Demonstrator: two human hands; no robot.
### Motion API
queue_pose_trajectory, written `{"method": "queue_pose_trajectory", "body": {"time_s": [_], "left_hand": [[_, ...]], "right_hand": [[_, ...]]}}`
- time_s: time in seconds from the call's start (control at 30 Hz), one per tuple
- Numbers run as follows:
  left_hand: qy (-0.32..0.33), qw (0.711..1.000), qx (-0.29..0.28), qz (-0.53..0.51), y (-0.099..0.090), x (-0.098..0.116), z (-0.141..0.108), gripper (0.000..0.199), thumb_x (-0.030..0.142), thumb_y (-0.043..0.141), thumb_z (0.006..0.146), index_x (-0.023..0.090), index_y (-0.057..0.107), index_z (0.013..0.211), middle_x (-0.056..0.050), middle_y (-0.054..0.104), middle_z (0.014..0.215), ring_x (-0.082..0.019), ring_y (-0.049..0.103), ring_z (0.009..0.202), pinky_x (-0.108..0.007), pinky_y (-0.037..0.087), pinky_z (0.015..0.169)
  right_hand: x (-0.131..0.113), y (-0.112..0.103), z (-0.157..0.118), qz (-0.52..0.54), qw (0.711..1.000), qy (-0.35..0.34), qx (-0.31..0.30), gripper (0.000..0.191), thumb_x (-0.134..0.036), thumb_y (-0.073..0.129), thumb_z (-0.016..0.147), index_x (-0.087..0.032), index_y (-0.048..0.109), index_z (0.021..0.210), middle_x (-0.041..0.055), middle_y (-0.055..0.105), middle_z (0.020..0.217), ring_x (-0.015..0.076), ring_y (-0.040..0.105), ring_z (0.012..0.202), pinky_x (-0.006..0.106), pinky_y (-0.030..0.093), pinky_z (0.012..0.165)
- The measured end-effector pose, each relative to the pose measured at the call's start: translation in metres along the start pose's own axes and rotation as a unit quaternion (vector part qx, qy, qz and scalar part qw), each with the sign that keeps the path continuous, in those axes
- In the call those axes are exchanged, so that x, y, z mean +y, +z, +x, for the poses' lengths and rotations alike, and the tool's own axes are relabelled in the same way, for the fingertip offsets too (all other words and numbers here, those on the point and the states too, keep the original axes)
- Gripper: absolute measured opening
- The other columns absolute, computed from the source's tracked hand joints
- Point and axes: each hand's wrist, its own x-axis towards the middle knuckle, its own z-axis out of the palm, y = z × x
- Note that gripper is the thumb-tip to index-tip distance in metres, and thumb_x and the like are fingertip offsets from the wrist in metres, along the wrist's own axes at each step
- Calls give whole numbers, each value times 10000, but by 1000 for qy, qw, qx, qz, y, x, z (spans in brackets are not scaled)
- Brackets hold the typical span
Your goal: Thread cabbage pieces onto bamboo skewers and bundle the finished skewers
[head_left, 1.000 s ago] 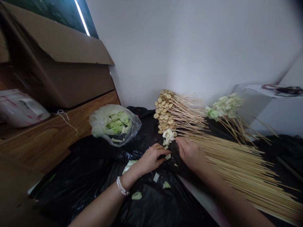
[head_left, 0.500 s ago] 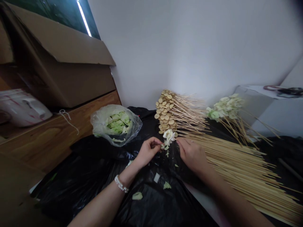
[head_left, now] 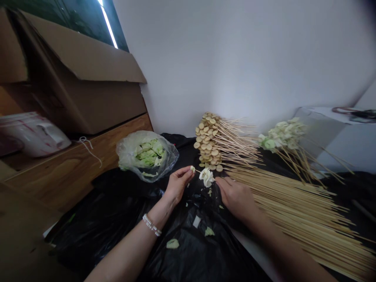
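My right hand [head_left: 237,197] is closed on a thin wooden skewer, most of which is hidden by the hand. Bunched white cabbage pieces [head_left: 206,177] are threaded on it just beyond the fingertips. The skewer's bare tip points left. There, my left hand [head_left: 176,186] pinches a small pale cabbage piece [head_left: 192,169] at the tip; whether the skewer has pierced it I cannot tell. Left of the hands, a clear plastic bag [head_left: 125,150] stands open with green cabbage pieces [head_left: 150,152] inside. Scraps of leaf [head_left: 172,243] lie on the black plastic sheet [head_left: 188,260] below.
Skewers of round pale slices [head_left: 207,141] are stacked by the wall. Filled cabbage skewers [head_left: 286,135] lie at the right, behind many loose bare skewers [head_left: 296,211]. A cardboard box [head_left: 100,102] and a white tub [head_left: 37,133] stand on the left.
The threaded cabbage has come slightly down and left, and the bare skewer tip now shows. My left hand has moved left and up, with a pale piece at its fingertips.
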Motion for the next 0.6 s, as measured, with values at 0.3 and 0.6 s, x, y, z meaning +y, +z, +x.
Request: {"method": "queue_pose_trajectory", "body": {"time_s": [0.3,0.6], "left_hand": [[18,997,-12,69,1,0,-3,354,262,876,549,139,761,860,-58,753,826,-126,665,731,-252,522,777],[89,979,-20,180,3,-1,-7,287,271,847,579,159,768,832,-57,752,852,-166,663,772,-304,510,823]], "right_hand": [[-2,0,2,3,999,15,-45,249,-198,414,952,-204,659,998,27,670,814,133,554,635,292,234,561],[-5,1,0,3,998,25,-63,223,-223,415,949,-210,636,977,25,661,819,139,575,649,303,228,548]]}}
